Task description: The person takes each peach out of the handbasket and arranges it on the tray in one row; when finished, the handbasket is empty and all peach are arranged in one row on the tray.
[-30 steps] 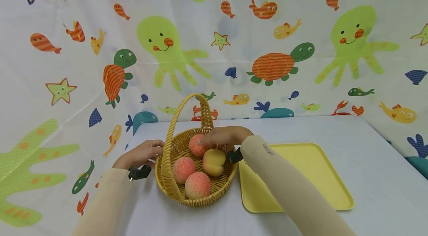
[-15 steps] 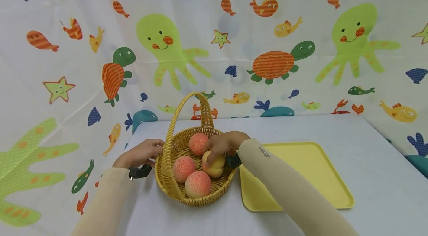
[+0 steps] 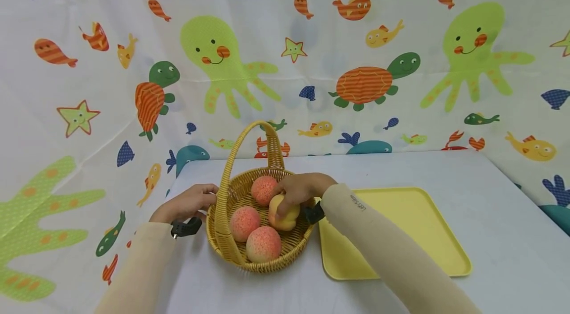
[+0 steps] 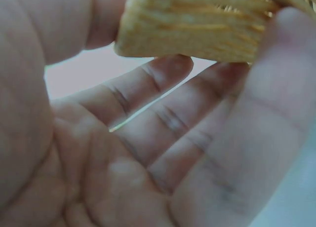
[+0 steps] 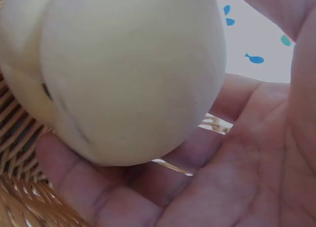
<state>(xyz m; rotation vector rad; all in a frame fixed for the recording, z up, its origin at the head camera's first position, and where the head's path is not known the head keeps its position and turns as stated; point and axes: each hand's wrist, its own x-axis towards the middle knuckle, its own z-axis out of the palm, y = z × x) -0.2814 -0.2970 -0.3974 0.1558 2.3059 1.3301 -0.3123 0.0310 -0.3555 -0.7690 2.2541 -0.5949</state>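
Gripping the yellow peach (image 3: 283, 211), right hand (image 3: 299, 189) over basket (image 3: 227, 247).

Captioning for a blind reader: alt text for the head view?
The right hand grips a yellow peach inside a wicker basket holding three pink peaches. The left hand holds the basket's rim; a yellow tray lies beside it.

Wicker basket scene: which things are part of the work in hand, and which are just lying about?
In hand:
right hand gripping the yellow peach
left hand holding the wicker basket

Lying about:
three pink peaches in the basket
yellow tray, beside the basket
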